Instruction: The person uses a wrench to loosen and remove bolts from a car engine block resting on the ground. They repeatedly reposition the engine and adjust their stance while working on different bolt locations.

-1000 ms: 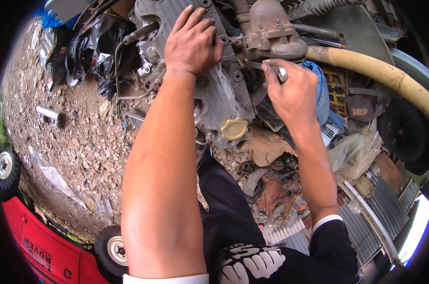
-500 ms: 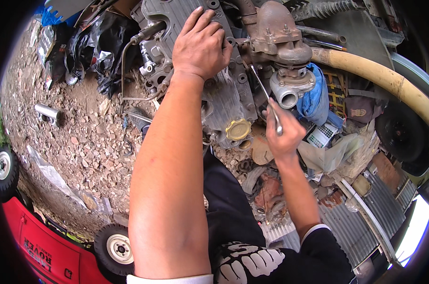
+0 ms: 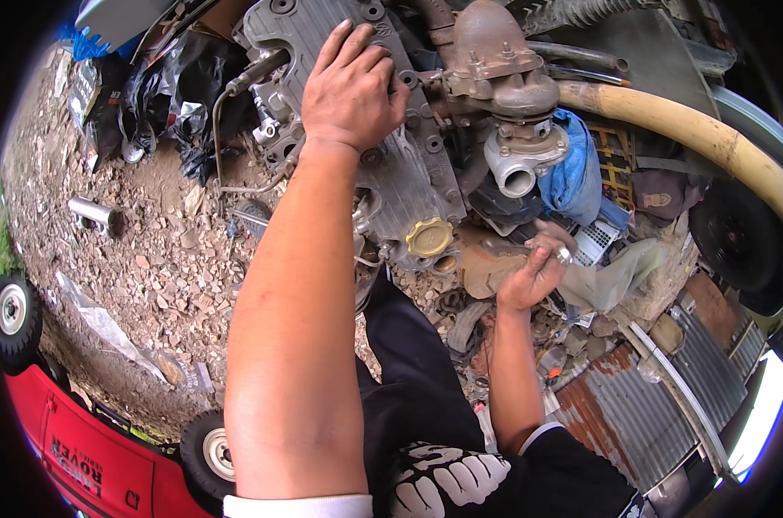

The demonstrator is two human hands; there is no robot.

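Right hand [image 3: 534,274] has dropped away from the side of the engine [image 3: 448,177] since the earlier frames, and now sits below the silver round-mouthed housing [image 3: 519,164]; the left hand [image 3: 353,97] has stayed on the engine's top. Engine position: upper middle of the view, its long ribbed grey cover [image 3: 400,186] facing up, golden-yellow cap [image 3: 429,236] at the near end. Left hand: palm down on the cover, fingers extended and slightly parted, thumb side toward the right. Right hand: clear of the engine, fingers curled about a shiny metal tool [image 3: 565,255]; only a short bright end shows, fingertips blurred, exact grip cannot be told. Right of the cover, a rusty domed casting [image 3: 492,39] stands above the silver housing. A blue cloth [image 3: 577,177] hangs just beside that housing; beyond it, a yellow lattice [image 3: 614,173] and a thick bamboo pole [image 3: 676,116]. Brown cardboard [image 3: 486,266] lies just left of the right hand. Farther out: corrugated sheets [image 3: 642,410] at lower right, black plastic bags [image 3: 180,91] at upper left, a metal cylinder [image 3: 92,214] on stony ground [image 3: 171,289], a red vehicle [image 3: 107,449] at lower left.
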